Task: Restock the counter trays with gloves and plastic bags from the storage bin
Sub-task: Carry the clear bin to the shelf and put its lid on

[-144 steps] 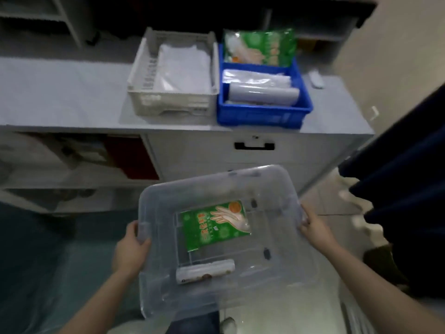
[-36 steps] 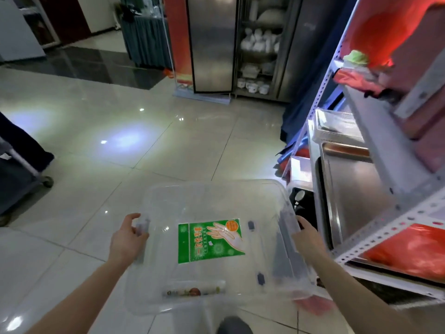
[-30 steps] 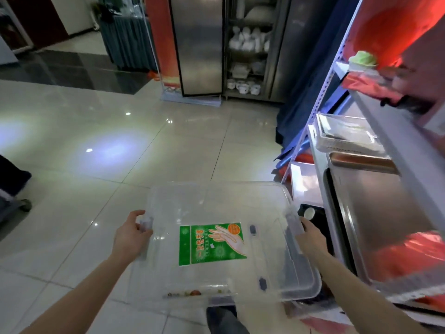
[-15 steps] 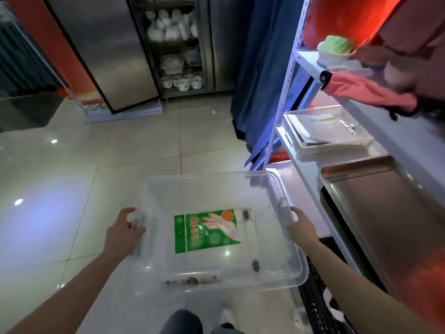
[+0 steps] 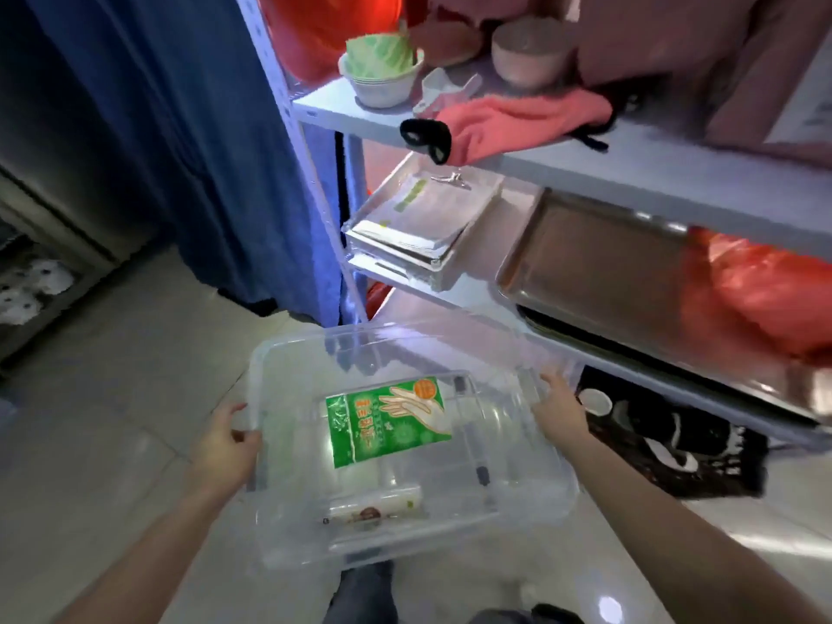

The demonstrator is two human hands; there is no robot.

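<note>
I hold a clear plastic storage bin in front of me, above the tiled floor. My left hand grips its left rim and my right hand grips its right rim. Inside the bin lies a green pack of gloves printed with a hand picture. A small roll of plastic bags lies near the bin's front wall. The counter trays are out of view.
A white metal shelf rack stands close on the right, holding bowls, a pink cloth, steel trays and red bags. A blue curtain hangs to the left of it. Black items lie on the floor under the rack.
I have turned from the open floor toward the shelf rack with the bin held in both hands. The rack is now directly in front on the right.
</note>
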